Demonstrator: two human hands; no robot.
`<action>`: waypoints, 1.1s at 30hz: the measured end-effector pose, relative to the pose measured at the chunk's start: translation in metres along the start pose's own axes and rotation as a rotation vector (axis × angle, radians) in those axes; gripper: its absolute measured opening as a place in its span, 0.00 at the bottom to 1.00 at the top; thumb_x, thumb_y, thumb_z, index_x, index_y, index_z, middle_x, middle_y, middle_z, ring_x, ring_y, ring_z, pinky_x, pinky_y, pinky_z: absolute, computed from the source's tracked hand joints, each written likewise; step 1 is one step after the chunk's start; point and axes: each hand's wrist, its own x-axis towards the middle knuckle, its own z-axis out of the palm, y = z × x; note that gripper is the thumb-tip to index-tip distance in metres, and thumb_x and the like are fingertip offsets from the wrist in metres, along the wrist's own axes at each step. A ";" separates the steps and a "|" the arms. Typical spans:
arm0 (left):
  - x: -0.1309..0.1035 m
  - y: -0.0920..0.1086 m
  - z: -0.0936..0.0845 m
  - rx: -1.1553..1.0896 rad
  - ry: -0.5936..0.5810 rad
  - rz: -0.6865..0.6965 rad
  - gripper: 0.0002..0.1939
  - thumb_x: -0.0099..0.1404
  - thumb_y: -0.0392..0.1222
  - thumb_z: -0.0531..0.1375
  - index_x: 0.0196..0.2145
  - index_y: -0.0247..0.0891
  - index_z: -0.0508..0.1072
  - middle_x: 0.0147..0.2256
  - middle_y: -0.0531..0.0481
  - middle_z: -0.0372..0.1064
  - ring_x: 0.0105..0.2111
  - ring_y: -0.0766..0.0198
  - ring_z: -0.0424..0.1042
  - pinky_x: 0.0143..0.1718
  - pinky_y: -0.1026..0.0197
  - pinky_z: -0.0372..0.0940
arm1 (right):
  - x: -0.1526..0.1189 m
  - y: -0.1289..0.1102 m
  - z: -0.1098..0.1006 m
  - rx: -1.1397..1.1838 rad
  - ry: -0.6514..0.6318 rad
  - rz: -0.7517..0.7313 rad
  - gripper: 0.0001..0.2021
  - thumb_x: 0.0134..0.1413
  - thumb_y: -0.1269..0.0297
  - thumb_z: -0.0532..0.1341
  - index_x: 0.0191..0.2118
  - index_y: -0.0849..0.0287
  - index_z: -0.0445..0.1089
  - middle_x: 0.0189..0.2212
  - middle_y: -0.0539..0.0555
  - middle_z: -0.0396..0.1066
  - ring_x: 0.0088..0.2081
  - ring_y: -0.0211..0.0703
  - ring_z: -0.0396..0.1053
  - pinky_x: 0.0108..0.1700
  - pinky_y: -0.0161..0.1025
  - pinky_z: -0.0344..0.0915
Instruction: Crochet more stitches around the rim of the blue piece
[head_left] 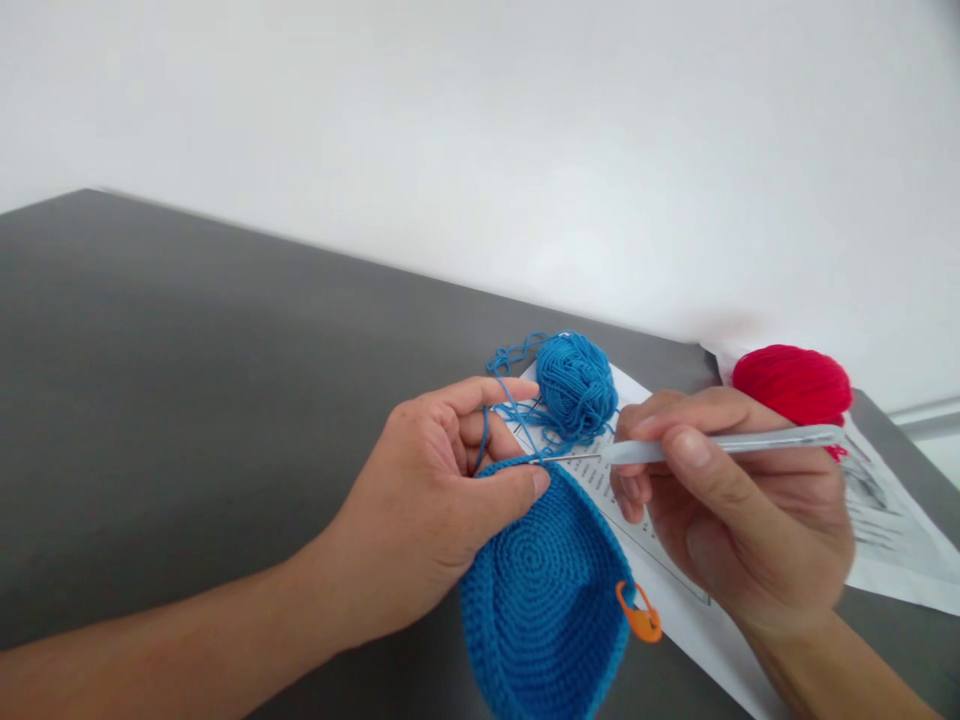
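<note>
My left hand (442, 480) pinches the top edge of a blue crochet piece (544, 590), worked in spiral rounds and cupped like a bowl. Blue yarn runs over its raised index finger. Between the thumb and fingers of my right hand (742, 510) is a crochet hook (720, 443) with a pale handle. The hook's thin metal shaft reaches the edge of the piece beside my left thumb; its tip is hard to make out. An orange stitch marker (640, 615) hangs from the right edge of the piece.
Behind my hands lies a blue yarn ball (576, 390) with loose strands, resting on a printed sheet (697, 640). A red yarn ball (795, 383) sits at the right on another paper (892, 540). The dark grey table (187, 400) meets a white wall (480, 150).
</note>
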 end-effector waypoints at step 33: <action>-0.002 0.007 0.005 -0.266 -0.039 -0.155 0.32 0.50 0.35 0.78 0.52 0.37 0.76 0.33 0.48 0.82 0.32 0.59 0.82 0.37 0.61 0.75 | -0.011 0.007 0.018 0.253 0.083 0.339 0.05 0.58 0.59 0.74 0.38 0.52 0.85 0.26 0.52 0.83 0.25 0.40 0.79 0.28 0.33 0.78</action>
